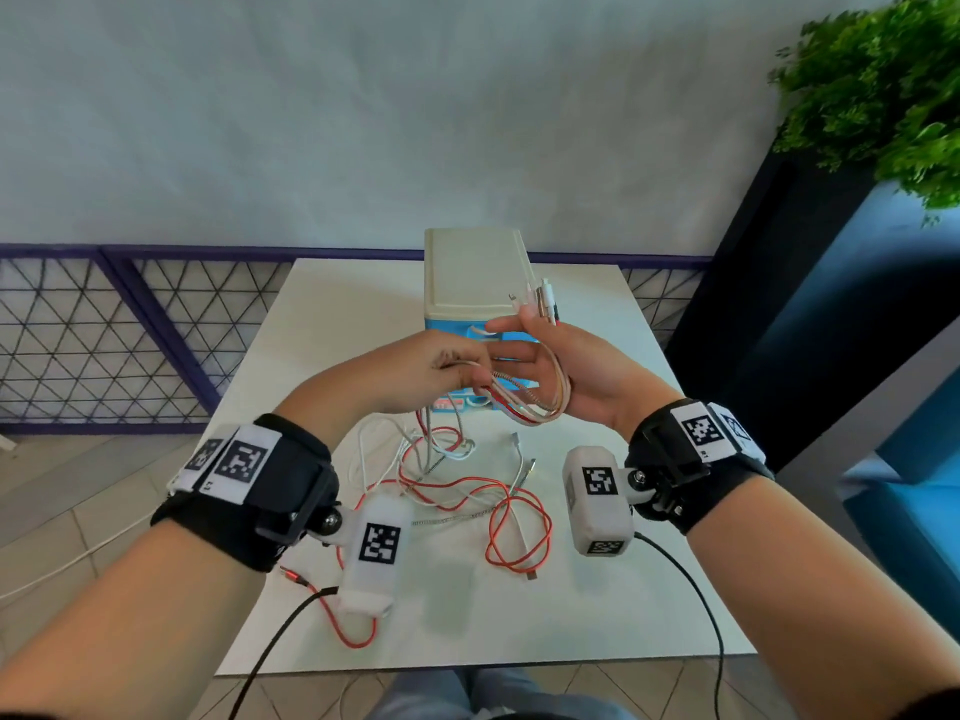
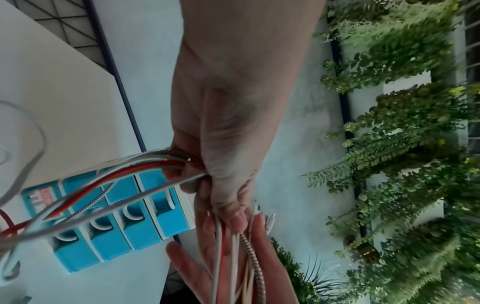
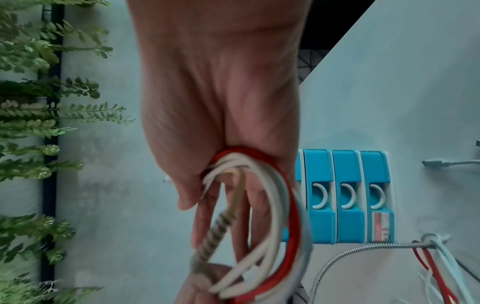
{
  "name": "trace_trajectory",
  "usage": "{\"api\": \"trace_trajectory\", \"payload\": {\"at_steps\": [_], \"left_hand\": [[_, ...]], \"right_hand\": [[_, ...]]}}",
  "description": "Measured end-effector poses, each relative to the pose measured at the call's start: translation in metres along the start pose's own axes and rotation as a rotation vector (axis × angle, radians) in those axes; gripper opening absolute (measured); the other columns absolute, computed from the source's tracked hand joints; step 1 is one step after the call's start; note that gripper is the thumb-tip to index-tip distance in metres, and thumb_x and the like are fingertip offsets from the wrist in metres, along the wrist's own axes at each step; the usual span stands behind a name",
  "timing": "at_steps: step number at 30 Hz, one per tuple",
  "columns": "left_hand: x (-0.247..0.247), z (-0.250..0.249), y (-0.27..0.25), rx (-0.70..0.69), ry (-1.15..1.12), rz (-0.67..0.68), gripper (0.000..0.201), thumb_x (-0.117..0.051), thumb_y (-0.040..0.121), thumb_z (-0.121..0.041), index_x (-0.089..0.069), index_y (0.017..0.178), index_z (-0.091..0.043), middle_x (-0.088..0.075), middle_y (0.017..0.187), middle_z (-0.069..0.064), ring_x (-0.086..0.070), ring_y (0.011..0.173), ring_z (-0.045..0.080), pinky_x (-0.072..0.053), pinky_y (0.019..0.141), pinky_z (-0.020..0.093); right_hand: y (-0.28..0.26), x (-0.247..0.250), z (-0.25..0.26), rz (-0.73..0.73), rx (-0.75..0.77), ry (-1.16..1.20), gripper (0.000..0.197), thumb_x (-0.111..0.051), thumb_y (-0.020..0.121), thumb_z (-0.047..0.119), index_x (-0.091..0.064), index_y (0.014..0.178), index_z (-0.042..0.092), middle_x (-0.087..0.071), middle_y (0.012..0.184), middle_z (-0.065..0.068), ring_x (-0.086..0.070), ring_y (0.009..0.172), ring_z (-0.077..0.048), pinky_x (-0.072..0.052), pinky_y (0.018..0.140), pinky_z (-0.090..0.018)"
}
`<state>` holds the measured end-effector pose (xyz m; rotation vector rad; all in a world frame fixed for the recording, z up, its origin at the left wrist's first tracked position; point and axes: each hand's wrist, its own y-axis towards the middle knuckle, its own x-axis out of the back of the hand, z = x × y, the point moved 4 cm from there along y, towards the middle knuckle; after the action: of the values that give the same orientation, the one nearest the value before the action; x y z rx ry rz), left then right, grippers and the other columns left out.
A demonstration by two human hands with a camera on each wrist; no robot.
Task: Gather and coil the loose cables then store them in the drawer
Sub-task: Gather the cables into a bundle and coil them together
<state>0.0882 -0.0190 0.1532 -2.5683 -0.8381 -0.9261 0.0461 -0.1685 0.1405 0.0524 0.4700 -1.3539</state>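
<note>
Your right hand holds the cable bundle looped round its fingers, plug ends pointing away from you. Your left hand pinches the trailing strands. Loose cables sprawl on the desk before the blue drawer unit, its front partly hidden.

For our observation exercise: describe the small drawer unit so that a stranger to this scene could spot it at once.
Start at the white table. At its far end, behind the raised hands, stands the drawer unit, a small box with a cream top. Unlike the loose cables strewn before it, it is rigid, with a stack of bright blue drawer fronts with white curved pulls.
</note>
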Motion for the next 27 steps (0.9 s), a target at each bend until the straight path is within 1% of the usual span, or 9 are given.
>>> {"api": "trace_trajectory", "payload": {"at_steps": [3, 4, 7, 10, 13, 17, 20, 25, 27], "left_hand": [[0.004, 0.002, 0.005, 0.034, 0.135, -0.073, 0.014, -0.055, 0.094, -0.026, -0.063, 0.082, -0.029, -0.067, 0.085, 0.002, -0.061, 0.084, 0.024, -0.047, 0.077, 0.042], [0.004, 0.001, 0.006, 0.036, 0.156, -0.093, 0.012, -0.056, 0.093, -0.026, -0.063, 0.084, -0.026, -0.067, 0.082, -0.005, -0.061, 0.081, 0.022, -0.048, 0.073, 0.041], [0.003, -0.003, 0.008, 0.027, 0.109, -0.118, 0.012, -0.056, 0.093, -0.020, -0.061, 0.086, -0.029, -0.060, 0.077, -0.030, -0.060, 0.075, 0.005, -0.045, 0.068, 0.021], [0.002, -0.007, 0.007, -0.001, 0.074, -0.102, 0.026, -0.057, 0.092, -0.018, -0.056, 0.081, -0.042, -0.064, 0.089, -0.022, -0.062, 0.086, 0.001, -0.046, 0.078, 0.019], [0.003, -0.006, 0.007, 0.011, 0.054, -0.113, 0.026, -0.060, 0.091, -0.020, -0.060, 0.077, -0.042, -0.065, 0.089, -0.019, -0.062, 0.087, 0.005, -0.047, 0.080, 0.022], [0.004, -0.001, 0.005, 0.039, -0.016, -0.084, 0.015, -0.060, 0.091, -0.018, -0.065, 0.084, -0.031, -0.066, 0.090, -0.011, -0.060, 0.087, 0.007, -0.045, 0.078, 0.019], [0.000, 0.002, 0.002, 0.069, -0.079, -0.020, 0.009, -0.056, 0.093, -0.017, -0.065, 0.094, -0.019, -0.067, 0.094, 0.001, -0.058, 0.085, 0.009, -0.044, 0.078, 0.017], [0.001, 0.010, -0.001, 0.100, -0.173, -0.101, 0.021, -0.054, 0.093, -0.024, -0.035, 0.095, -0.033, -0.065, 0.077, 0.002, -0.051, 0.070, 0.018, -0.043, 0.070, 0.034], [0.002, 0.008, 0.000, 0.083, -0.155, -0.120, 0.028, -0.059, 0.090, -0.024, -0.032, 0.093, -0.033, -0.064, 0.077, 0.008, -0.049, 0.067, 0.019, -0.041, 0.067, 0.039]], "right_hand": [[0.000, -0.005, -0.003, -0.002, -0.024, -0.075, 0.038, -0.040, 0.100, 0.043, -0.061, 0.119, 0.018, -0.068, 0.112, -0.017, -0.069, 0.089, -0.025, -0.055, 0.082, -0.039], [0.001, -0.006, -0.005, 0.003, -0.027, -0.093, 0.038, -0.041, 0.099, 0.044, -0.060, 0.122, 0.020, -0.069, 0.110, -0.016, -0.069, 0.089, -0.025, -0.054, 0.083, -0.040], [0.002, -0.011, -0.011, 0.034, -0.051, -0.133, 0.039, -0.042, 0.100, 0.043, -0.054, 0.130, 0.022, -0.063, 0.113, -0.019, -0.064, 0.102, -0.033, -0.050, 0.090, -0.047], [0.002, -0.014, -0.017, 0.062, -0.080, -0.106, 0.036, -0.042, 0.101, 0.035, -0.052, 0.127, 0.011, -0.058, 0.107, -0.016, -0.062, 0.113, -0.036, -0.051, 0.092, -0.043], [-0.002, -0.015, -0.017, 0.126, -0.070, -0.044, 0.024, -0.044, 0.101, 0.016, -0.055, 0.119, 0.006, -0.060, 0.109, -0.017, -0.063, 0.110, -0.035, -0.052, 0.093, -0.037], [-0.006, -0.013, -0.015, 0.235, -0.093, -0.059, 0.040, -0.044, 0.097, -0.003, -0.044, 0.137, -0.004, -0.055, 0.130, -0.027, -0.053, 0.123, -0.040, -0.046, 0.100, -0.039], [-0.008, -0.014, -0.014, 0.280, -0.119, -0.076, 0.044, -0.040, 0.095, -0.009, -0.042, 0.139, -0.003, -0.054, 0.131, -0.029, -0.062, 0.114, -0.033, -0.047, 0.101, -0.038], [-0.009, -0.017, -0.011, 0.309, -0.173, -0.123, 0.042, -0.035, 0.096, -0.011, -0.043, 0.136, -0.002, -0.058, 0.123, -0.027, -0.068, 0.103, -0.028, -0.051, 0.098, -0.038], [-0.009, -0.020, -0.010, 0.311, -0.205, -0.127, 0.039, -0.033, 0.096, -0.012, -0.045, 0.132, -0.002, -0.064, 0.114, -0.024, -0.070, 0.100, -0.027, -0.056, 0.088, -0.037]]}}
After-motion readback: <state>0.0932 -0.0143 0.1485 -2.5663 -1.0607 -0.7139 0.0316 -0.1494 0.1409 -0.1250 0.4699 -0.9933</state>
